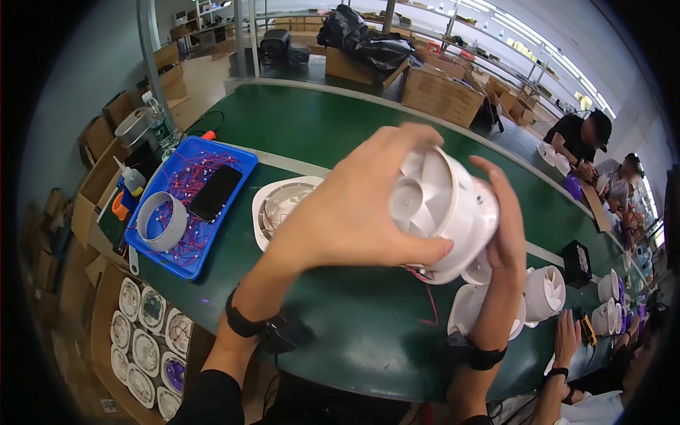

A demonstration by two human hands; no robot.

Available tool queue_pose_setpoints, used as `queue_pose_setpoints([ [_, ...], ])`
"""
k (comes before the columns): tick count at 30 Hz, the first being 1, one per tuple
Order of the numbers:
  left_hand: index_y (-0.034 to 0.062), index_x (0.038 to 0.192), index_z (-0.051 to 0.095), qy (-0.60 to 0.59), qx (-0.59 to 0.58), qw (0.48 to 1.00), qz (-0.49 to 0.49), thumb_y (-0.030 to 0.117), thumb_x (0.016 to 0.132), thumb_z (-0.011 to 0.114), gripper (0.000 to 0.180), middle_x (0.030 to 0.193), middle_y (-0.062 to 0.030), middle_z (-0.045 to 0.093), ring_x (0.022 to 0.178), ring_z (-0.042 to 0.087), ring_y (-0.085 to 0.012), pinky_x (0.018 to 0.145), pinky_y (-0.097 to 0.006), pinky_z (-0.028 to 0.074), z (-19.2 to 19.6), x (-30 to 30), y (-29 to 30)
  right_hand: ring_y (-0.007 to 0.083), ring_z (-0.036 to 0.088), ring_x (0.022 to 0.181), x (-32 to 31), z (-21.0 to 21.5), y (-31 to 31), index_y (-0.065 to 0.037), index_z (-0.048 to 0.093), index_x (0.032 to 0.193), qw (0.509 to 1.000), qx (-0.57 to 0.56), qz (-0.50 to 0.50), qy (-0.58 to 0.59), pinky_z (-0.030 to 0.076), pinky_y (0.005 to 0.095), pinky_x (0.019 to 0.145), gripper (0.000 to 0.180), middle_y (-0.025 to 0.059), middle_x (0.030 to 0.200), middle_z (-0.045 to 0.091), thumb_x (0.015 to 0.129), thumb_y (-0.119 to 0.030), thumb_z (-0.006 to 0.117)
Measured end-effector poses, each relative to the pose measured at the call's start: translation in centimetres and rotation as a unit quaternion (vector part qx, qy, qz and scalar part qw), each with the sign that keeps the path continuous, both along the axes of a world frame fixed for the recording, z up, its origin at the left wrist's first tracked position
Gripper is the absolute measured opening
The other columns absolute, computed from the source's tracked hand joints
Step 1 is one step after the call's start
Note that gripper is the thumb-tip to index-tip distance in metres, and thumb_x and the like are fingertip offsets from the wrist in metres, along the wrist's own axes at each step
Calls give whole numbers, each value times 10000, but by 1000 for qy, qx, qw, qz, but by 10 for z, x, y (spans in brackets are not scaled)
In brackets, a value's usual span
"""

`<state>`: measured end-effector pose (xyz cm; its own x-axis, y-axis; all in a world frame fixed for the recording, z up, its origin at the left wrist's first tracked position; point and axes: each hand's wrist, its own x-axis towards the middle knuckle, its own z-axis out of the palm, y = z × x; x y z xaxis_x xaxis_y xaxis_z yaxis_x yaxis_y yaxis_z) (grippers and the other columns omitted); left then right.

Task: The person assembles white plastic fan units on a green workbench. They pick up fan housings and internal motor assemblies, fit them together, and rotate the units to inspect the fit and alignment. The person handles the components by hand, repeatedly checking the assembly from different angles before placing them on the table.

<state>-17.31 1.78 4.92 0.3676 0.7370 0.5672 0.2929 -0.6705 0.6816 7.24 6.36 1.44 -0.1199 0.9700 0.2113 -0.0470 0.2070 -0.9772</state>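
Between my two hands, above the green table, is a white round fan housing (pixel 464 212) with fan blades showing at its open face. My left hand (pixel 361 205) wraps its left side, thumb along the lower rim. My right hand (pixel 506 219) cups its far right side, fingers curved around the shell. Thin red wires (pixel 431 301) hang from the underside. On the table to the left, partly covered by my left forearm, lies a white square-edged base (pixel 273 202) with a round hollow. Another white housing (pixel 467 308) stands behind my right forearm.
A blue tray (pixel 248 161) holds loose wires, a phone (pixel 216 193) and a grey ring (pixel 163 241). A carton of white round parts (pixel 145 354) stands lower left. At right are more white fans (pixel 544 294), a black box (pixel 576 262), a yellow tool (pixel 586 329) and a neighbour's hand (pixel 565 340).
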Motion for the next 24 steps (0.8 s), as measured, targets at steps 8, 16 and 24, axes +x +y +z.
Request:
queue_pose_setpoints([
  [8,67,1284,567,358,6,923,-138,384,566,776,812,1129,-176,574,1026,585,-378,821,-464,526,-36,30,16,131,628,905,14,39,-47,-40,554,1293,969,67,-5,-240,497,263,765,387,96,1044,668,946,-209,581],
  [16,38,1268,530,309,249,915,-70,253,722,733,621,1232,-169,558,1140,542,-351,890,-515,459,-101,74,3,197,643,957,-4,41,-60,-46,562,1301,910,73,109,-393,507,314,837,464,116,1063,671,847,-105,640],
  [24,35,1185,578,410,-6,906,106,156,756,697,462,1111,-181,632,1080,612,-350,863,-478,510,-45,-2,28,235,624,1039,-9,34,-56,-41,566,1294,895,61,112,-427,501,354,880,459,142,1140,651,865,-175,653],
])
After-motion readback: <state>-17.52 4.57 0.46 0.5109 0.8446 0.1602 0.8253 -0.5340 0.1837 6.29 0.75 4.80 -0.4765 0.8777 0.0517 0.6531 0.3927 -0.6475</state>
